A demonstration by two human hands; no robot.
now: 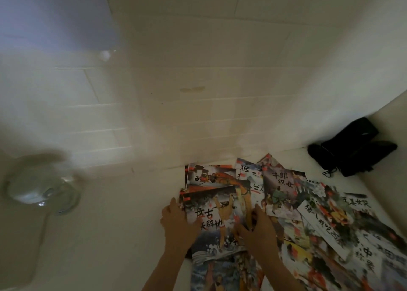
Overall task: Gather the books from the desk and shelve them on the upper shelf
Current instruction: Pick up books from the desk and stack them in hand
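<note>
Several thin picture books with painted covers and black brush lettering lie fanned out and overlapping on the white desk, from the middle to the lower right. My left hand grips the left edge of a small stack whose top book shows a golden figure above waves. My right hand presses on the right side of that same stack, fingers curled over the covers. No shelf is in view.
A black folded pouch with a clip lies at the back right corner of the desk. A clear glass object, blurred, stands at the left. A tiled white wall rises behind the desk.
</note>
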